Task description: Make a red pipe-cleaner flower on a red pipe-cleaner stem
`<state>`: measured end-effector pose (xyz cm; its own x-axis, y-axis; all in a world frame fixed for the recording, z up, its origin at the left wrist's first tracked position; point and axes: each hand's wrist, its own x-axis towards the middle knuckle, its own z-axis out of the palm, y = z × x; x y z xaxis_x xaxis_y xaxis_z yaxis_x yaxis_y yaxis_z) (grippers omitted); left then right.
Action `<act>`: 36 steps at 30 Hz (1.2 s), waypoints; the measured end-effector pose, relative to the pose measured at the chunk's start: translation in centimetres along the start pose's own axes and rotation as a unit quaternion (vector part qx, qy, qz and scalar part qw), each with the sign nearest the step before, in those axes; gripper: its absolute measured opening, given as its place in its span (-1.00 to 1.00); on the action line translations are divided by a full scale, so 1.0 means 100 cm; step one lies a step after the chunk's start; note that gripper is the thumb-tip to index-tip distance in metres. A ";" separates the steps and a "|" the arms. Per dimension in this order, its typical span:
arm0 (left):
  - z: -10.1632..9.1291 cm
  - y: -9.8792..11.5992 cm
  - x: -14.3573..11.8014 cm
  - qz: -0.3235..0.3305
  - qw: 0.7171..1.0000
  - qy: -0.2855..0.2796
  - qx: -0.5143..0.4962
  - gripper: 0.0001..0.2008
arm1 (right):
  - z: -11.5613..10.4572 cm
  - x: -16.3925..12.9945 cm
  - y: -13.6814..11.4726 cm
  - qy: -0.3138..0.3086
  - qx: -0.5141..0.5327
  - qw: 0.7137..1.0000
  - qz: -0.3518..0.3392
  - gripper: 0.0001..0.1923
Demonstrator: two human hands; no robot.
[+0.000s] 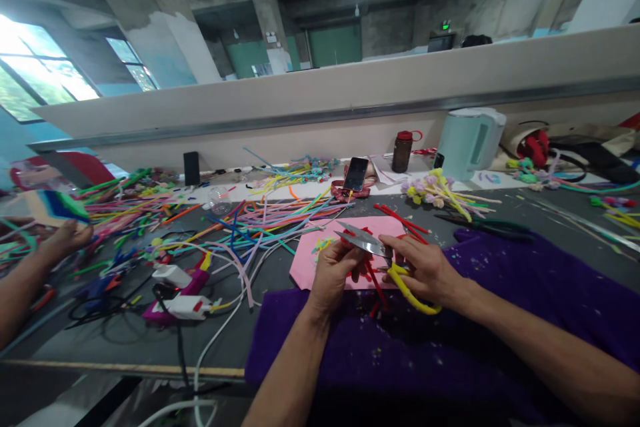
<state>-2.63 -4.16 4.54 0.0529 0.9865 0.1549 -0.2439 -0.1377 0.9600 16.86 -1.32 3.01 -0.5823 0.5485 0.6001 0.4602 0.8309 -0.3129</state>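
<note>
Near the front of the table, my left hand (333, 273) is closed on red pipe cleaners (377, 285), whose ends hang down below the fingers. My right hand (425, 267) grips scissors (411, 295) with yellow handles. Their metal blades point left, over my left fingertips, and look parted. Under both hands lies a pink sheet (304, 260) with small red and yellow-green cut bits on it. More red pipe cleaners (400, 217) rest at its far right edge. Whether the blades touch a pipe cleaner is hidden by my fingers.
Purple cloth (285, 327) covers the table's front. Pliers (490, 225) lie at right, below a kettle (463, 143) and bottle (401, 152). Leftward are many coloured pipe cleaners (260, 220), a power strip (195, 280) with cables, and another person's hand (70, 237). A phone (355, 175) stands behind.
</note>
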 end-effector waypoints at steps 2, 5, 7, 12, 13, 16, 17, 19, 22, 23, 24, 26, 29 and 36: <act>0.000 0.000 0.000 -0.003 1.000 0.004 0.000 -0.83 | 0.000 0.000 0.000 -0.004 0.002 1.000 0.003 -0.37; 0.000 0.000 0.001 -0.005 1.000 0.010 -0.001 -0.82 | -0.001 0.000 -0.001 -0.006 0.005 1.000 0.004 -0.38; 0.000 0.000 0.001 -0.004 1.000 0.009 -0.004 -0.82 | -0.001 0.000 -0.001 -0.007 0.007 1.000 0.003 -0.39; -0.001 -0.002 0.001 -0.002 1.000 0.004 -0.011 -0.83 | 0.001 -0.001 0.001 -0.005 0.008 1.000 -0.010 -0.39; -0.002 -0.002 0.002 -0.004 1.000 0.005 -0.014 -0.83 | 0.002 -0.001 0.002 -0.003 0.009 1.000 -0.012 -0.39; -0.002 -0.003 0.002 -0.012 1.000 0.010 -0.025 -0.83 | 0.003 -0.002 0.002 0.001 0.025 1.000 -0.012 -0.41; -0.002 -0.002 0.002 -0.016 0.999 0.012 -0.030 -0.83 | 0.003 -0.001 0.001 0.004 0.036 0.999 -0.007 -0.42; -0.003 0.000 0.002 -0.029 0.998 0.021 -0.047 -0.81 | 0.000 0.001 -0.003 0.013 0.068 0.997 0.021 -0.44; -0.004 0.003 0.001 -0.057 0.994 0.032 -0.087 -0.78 | -0.005 0.005 -0.010 0.006 0.123 0.988 0.092 -0.46; -0.004 0.005 0.000 -0.065 0.992 0.033 -0.099 -0.77 | -0.007 0.007 -0.012 -0.002 0.141 0.984 0.114 -0.48; -0.005 0.006 0.000 -0.070 0.991 0.034 -0.108 -0.77 | -0.008 0.008 -0.012 -0.010 0.155 0.979 0.130 -0.50; -0.006 0.007 -0.001 -0.076 0.989 0.032 -0.119 -0.77 | -0.008 0.008 -0.012 -0.016 0.173 0.973 0.150 -0.53; -0.006 0.005 -0.001 -0.076 0.989 0.023 -0.127 -0.77 | -0.005 0.007 -0.010 -0.022 0.168 0.973 0.159 -0.52; -0.006 0.001 0.001 -0.066 0.991 0.016 -0.112 -0.76 | 0.001 0.005 -0.012 -0.021 0.147 0.977 0.153 -0.44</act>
<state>-3.19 -4.01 4.55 0.0681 0.9975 0.0199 -0.4457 0.0126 0.8951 15.97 -2.01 3.64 -0.4783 0.7730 0.4167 0.4084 0.6159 -0.6737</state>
